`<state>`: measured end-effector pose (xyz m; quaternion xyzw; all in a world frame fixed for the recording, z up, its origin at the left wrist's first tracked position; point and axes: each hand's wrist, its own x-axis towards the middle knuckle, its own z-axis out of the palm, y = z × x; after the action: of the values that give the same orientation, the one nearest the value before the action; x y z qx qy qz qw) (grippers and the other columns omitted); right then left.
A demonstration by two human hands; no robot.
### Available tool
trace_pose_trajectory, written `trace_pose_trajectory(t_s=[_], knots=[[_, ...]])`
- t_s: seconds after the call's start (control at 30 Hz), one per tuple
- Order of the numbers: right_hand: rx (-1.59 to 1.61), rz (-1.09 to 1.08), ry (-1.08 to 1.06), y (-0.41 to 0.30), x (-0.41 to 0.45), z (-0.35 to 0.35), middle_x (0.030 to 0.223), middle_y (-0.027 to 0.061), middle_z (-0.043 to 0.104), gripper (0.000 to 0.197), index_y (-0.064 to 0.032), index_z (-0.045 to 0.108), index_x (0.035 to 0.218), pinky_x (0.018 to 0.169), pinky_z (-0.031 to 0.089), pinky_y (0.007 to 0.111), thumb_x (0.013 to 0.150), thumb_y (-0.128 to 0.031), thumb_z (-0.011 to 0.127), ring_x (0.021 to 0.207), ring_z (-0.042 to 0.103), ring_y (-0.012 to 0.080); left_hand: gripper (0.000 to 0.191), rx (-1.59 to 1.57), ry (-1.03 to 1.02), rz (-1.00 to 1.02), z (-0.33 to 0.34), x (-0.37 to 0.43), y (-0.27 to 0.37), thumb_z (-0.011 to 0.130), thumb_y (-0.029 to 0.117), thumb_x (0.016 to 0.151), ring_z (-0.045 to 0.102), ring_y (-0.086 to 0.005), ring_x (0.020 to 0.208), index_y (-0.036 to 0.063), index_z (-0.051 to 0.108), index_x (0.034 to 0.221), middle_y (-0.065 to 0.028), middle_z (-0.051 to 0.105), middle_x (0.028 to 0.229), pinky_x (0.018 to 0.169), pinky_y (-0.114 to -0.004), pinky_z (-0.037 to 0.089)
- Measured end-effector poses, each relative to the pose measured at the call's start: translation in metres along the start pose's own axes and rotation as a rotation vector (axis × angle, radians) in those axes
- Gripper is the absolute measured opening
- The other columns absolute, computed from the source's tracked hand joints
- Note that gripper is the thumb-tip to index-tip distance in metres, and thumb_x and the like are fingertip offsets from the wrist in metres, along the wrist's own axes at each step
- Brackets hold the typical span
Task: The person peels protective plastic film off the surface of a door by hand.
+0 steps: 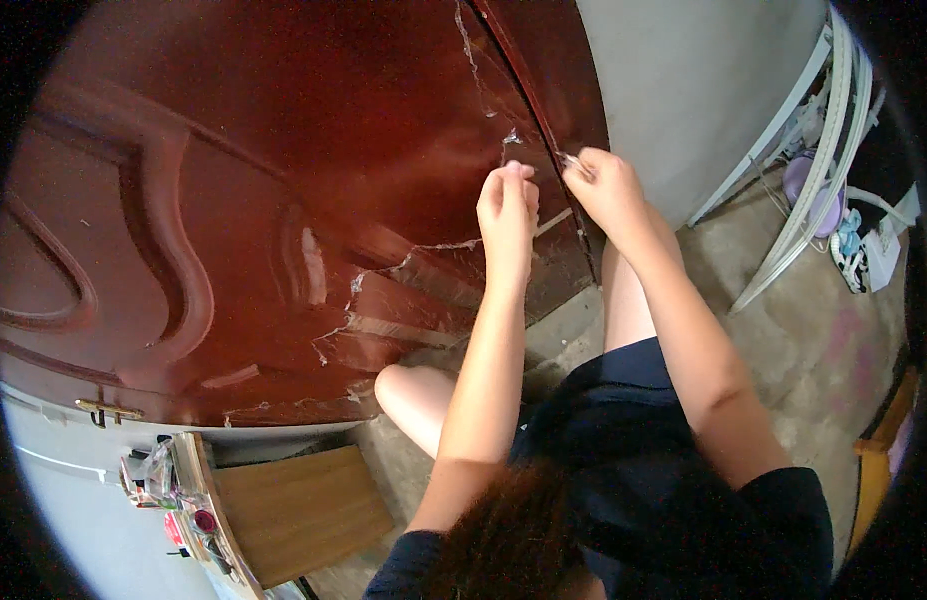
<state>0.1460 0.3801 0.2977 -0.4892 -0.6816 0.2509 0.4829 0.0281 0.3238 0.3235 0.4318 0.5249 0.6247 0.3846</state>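
Observation:
A dark red glossy door (373, 135) with moulded panels fills the upper left, partly covered by torn clear plastic film (403, 311) with ragged edges. My left hand (510, 199) is closed in front of the door, fingers curled and thumb up, close to a crumpled bit of film (513, 136); whether it grips film cannot be told. My right hand (598, 180) is beside the dark gap at the door's edge, its fingers pinching a small whitish, clear strip (577, 163) that looks like film.
A brass-coloured door bolt (109, 409) is at the lower left. Below it stands a wooden cabinet (302, 502) with small items on top. White curved tubing or cable (801, 202) and purple objects (812, 195) lie at right on the concrete floor (793, 337). A grey wall (673, 90) adjoins the door.

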Motion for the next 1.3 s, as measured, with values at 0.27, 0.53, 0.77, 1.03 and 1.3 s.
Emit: trace_pose_trajectory(t_s=[0.27,0.53,0.77,1.03,1.3], knots=[[0.095,0.092,-0.059,-0.019,-0.019,-0.031,0.054,0.0163,0.047,0.028,0.0018,0.045,0.064,0.047,0.037,0.035,0.079,-0.021,0.053,0.046,0.045,0.0265,0.035,-0.598,0.045,-0.281,0.017,0.019,0.008,0.048,0.037,0.086,0.035,-0.0033,0.047,0.0042,0.054,0.095,0.0087,0.037,0.054,0.041,-0.019,0.027],[0.142,-0.045,-0.043,-0.028,-0.010,-0.026,0.060,0.0174,0.052,0.026,0.0007,0.049,0.066,0.049,0.039,0.039,0.080,-0.021,0.053,0.053,0.051,0.0334,0.013,-0.860,0.011,-0.393,0.021,0.026,0.023,0.049,0.022,0.086,0.031,-0.0031,0.045,0.0110,0.053,0.093,0.0098,0.032,0.051,0.040,-0.019,0.025],[0.108,0.000,-0.072,-0.034,0.006,-0.020,0.060,0.0148,0.057,0.030,-0.0018,0.057,0.068,0.051,0.043,0.036,0.081,-0.028,0.052,0.056,0.057,0.0300,0.013,-0.787,0.015,-0.320,0.017,0.022,0.012,0.045,0.018,0.083,0.031,-0.0052,0.045,0.0092,0.048,0.075,0.0081,0.033,0.050,0.041,-0.020,0.026],[0.247,0.211,-0.412,-0.064,0.031,0.006,0.054,0.0104,0.060,0.043,0.0019,0.057,0.064,0.045,0.048,0.028,0.082,-0.037,0.051,0.042,0.057,0.0151,0.019,-0.780,0.031,-0.279,0.015,0.012,0.002,0.042,0.023,0.086,0.034,-0.0041,0.046,0.0129,0.046,0.071,0.0084,0.037,0.053,0.042,-0.019,0.028],[0.406,0.014,-0.211,-0.044,0.025,0.023,0.051,0.0073,0.053,0.026,0.0006,0.053,0.066,0.039,0.039,0.028,0.081,-0.021,0.056,0.041,0.049,0.0135,0.023,-0.764,-0.087,-0.390,0.012,-0.017,-0.006,0.041,0.032,0.089,0.036,-0.0056,0.049,0.0111,0.050,0.084,0.0059,0.037,0.057,0.042,-0.020,0.027]])
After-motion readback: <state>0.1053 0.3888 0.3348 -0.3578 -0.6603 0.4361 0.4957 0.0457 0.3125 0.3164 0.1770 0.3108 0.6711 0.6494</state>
